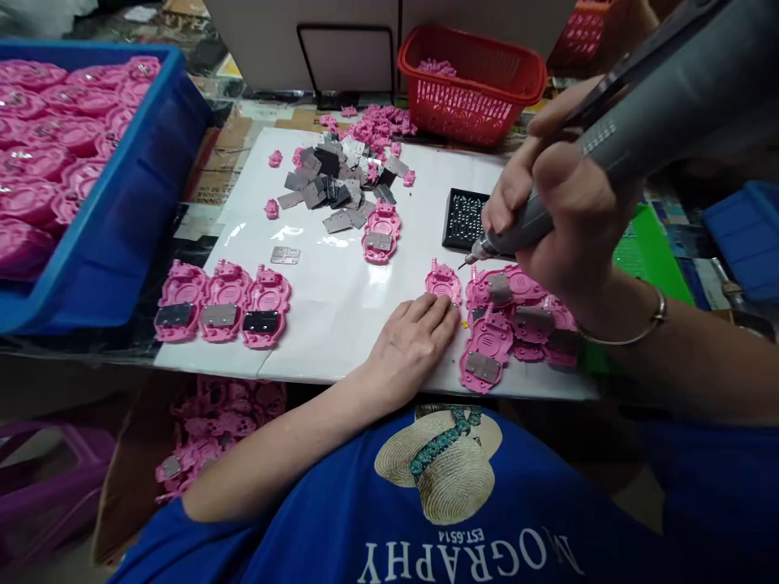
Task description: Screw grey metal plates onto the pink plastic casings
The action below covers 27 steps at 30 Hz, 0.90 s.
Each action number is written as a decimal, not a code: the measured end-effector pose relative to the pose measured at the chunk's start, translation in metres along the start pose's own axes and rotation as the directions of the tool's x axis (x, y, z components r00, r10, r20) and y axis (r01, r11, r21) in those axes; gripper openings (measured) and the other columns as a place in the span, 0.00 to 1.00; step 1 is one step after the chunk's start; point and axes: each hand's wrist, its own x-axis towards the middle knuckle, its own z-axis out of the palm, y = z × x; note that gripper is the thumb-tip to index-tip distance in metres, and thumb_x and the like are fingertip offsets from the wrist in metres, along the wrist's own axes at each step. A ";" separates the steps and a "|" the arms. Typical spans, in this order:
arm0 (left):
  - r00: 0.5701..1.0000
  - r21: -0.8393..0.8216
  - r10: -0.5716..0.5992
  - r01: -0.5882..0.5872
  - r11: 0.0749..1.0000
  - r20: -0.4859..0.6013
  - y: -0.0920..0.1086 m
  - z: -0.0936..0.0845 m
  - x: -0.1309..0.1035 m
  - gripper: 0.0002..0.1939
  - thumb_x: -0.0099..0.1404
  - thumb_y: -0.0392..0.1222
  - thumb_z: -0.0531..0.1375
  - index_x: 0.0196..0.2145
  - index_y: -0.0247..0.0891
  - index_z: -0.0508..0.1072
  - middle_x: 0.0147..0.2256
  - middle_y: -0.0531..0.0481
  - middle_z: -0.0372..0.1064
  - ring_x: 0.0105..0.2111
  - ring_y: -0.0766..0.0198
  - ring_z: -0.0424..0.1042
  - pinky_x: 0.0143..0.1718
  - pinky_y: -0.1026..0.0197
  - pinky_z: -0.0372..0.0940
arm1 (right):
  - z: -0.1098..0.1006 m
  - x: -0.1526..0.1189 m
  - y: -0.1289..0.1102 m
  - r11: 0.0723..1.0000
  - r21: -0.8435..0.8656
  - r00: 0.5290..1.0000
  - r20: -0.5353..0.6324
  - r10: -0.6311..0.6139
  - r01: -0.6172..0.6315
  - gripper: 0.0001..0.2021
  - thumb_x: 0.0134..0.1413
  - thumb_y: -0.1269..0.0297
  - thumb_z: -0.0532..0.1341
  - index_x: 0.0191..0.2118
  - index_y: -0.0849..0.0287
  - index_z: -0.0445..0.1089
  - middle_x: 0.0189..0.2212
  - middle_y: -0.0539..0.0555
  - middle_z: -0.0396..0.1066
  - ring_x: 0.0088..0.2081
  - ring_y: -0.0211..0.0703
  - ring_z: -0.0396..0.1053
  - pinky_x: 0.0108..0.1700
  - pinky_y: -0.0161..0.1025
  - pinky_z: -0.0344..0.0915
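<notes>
My left hand (419,337) rests over the lower part of a pink plastic casing (443,280), its fingers together and pressing it against the white work surface. The thumb is hidden, and so is whatever lies under the fingers. In my right hand (560,203) is a grey electric screwdriver (645,105), fingers wrapped around its body. Its bit points down just above the casing's upper right side, apart from it. A black tray of small screws (466,217) sits behind the bit. Pink casings with metal plates (485,353) are piled to the right.
Three casings (222,304) stand in a row at left, a loose metal plate (285,255) behind them. Metal plates (341,174) and small pink parts (380,126) are heaped at the back. A blue crate (182,138), red basket (468,101) and green tray (663,243) surround the surface.
</notes>
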 end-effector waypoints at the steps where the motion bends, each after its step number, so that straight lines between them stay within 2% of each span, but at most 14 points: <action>1: 1.000 -0.002 -0.002 0.002 1.000 -0.015 0.000 0.000 0.000 0.15 0.71 0.34 0.54 0.53 0.28 0.71 0.53 0.38 0.71 0.51 0.52 0.70 0.47 0.53 0.69 | 0.002 -0.002 0.003 1.000 0.004 1.000 0.026 0.012 -0.012 0.15 0.46 0.52 0.70 0.35 0.51 0.67 0.18 0.44 0.58 0.15 0.36 0.58 0.17 0.39 0.54; 4: 0.999 -0.013 0.000 -0.001 1.000 -0.040 0.000 0.001 -0.001 0.15 0.71 0.35 0.55 0.53 0.28 0.71 0.53 0.39 0.72 0.51 0.51 0.69 0.48 0.53 0.69 | 0.005 -0.004 0.013 0.997 -0.039 0.998 -0.003 0.065 -0.065 0.16 0.45 0.50 0.71 0.34 0.49 0.67 0.21 0.44 0.61 0.16 0.35 0.56 0.18 0.39 0.54; 8: 1.000 -0.032 0.009 -0.009 0.999 -0.013 -0.001 -0.001 -0.001 0.16 0.72 0.34 0.52 0.54 0.26 0.70 0.53 0.37 0.71 0.51 0.51 0.69 0.47 0.53 0.69 | 0.007 -0.003 0.020 0.992 -0.091 0.996 -0.043 0.079 -0.082 0.17 0.44 0.48 0.70 0.31 0.50 0.64 0.24 0.46 0.62 0.16 0.35 0.55 0.19 0.41 0.54; 15: 1.000 -0.038 0.006 -0.006 0.999 0.002 -0.001 -0.003 -0.001 0.16 0.72 0.34 0.52 0.54 0.26 0.70 0.54 0.37 0.71 0.52 0.51 0.68 0.47 0.53 0.68 | 0.008 -0.003 0.022 0.992 -0.063 0.993 -0.062 0.103 -0.107 0.19 0.41 0.48 0.72 0.34 0.49 0.66 0.26 0.46 0.64 0.17 0.34 0.55 0.18 0.40 0.55; 19: 1.000 -0.036 0.005 -0.006 0.999 -0.015 -0.001 -0.003 -0.001 0.16 0.72 0.33 0.53 0.54 0.26 0.70 0.53 0.38 0.71 0.51 0.51 0.69 0.46 0.53 0.69 | 0.008 -0.004 0.022 0.987 -0.071 0.989 -0.037 0.143 -0.145 0.20 0.40 0.45 0.72 0.35 0.47 0.66 0.22 0.45 0.62 0.17 0.36 0.56 0.18 0.40 0.59; 23: 0.999 -0.036 0.000 -0.001 0.999 -0.032 0.000 -0.002 -0.001 0.16 0.71 0.33 0.54 0.53 0.26 0.71 0.53 0.38 0.72 0.51 0.51 0.69 0.46 0.54 0.68 | 0.007 -0.005 0.023 0.993 -0.032 0.993 0.002 0.116 -0.116 0.17 0.43 0.49 0.71 0.35 0.47 0.67 0.19 0.44 0.58 0.17 0.36 0.57 0.19 0.39 0.59; 27: 1.000 -0.038 -0.002 0.001 0.999 -0.030 0.000 -0.002 -0.001 0.16 0.71 0.33 0.54 0.54 0.26 0.70 0.53 0.38 0.71 0.51 0.51 0.69 0.47 0.54 0.68 | 0.008 -0.007 0.026 0.996 0.038 0.996 0.035 0.082 -0.083 0.14 0.48 0.54 0.71 0.36 0.50 0.67 0.19 0.43 0.58 0.17 0.36 0.59 0.19 0.39 0.58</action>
